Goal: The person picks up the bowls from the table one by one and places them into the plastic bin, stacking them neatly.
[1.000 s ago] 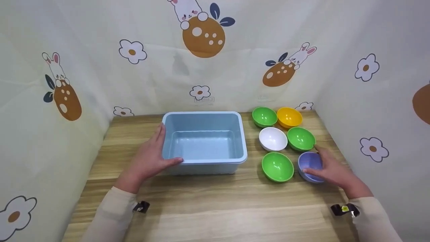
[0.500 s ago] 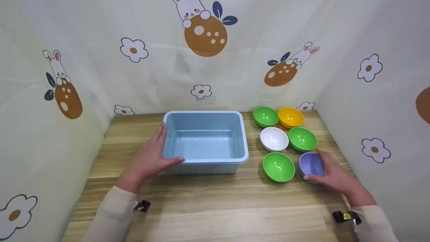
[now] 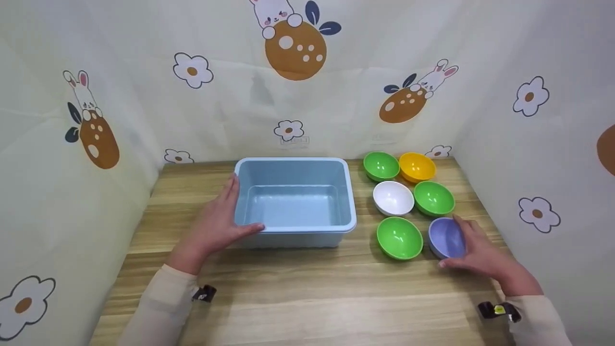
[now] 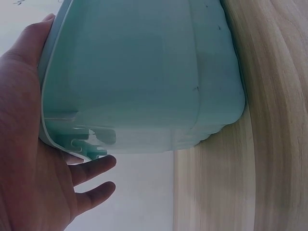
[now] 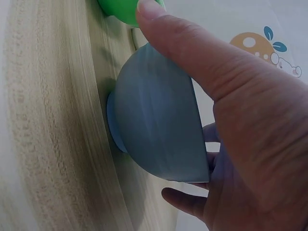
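Note:
A light-blue plastic tub (image 3: 294, 229) stands on the wooden table. My left hand (image 3: 214, 226) rests at its near left corner, thumb along the front rim and fingers extended along the left side. The left wrist view shows this hand (image 4: 33, 144) at the tub's rim (image 4: 44, 62), two fingertips sticking out past it. At the right, my right hand (image 3: 483, 254) spans a purple bowl (image 3: 446, 238), thumb at its near side and fingers beside its far right rim. In the right wrist view the bowl (image 5: 156, 115) stands upright on its foot, the thumb passing in front.
Left of the purple bowl is a green bowl (image 3: 399, 238). Behind these stand a white bowl (image 3: 393, 198), another green bowl (image 3: 434, 198), a third green bowl (image 3: 381, 166) and an orange bowl (image 3: 417, 167). Patterned cloth walls (image 3: 226, 110) enclose the wooden table (image 3: 307, 298).
My right thumb has moved from over the purple bowl's opening to its near outer side, the hand shifting slightly toward me. The left hand and tub keep their place.

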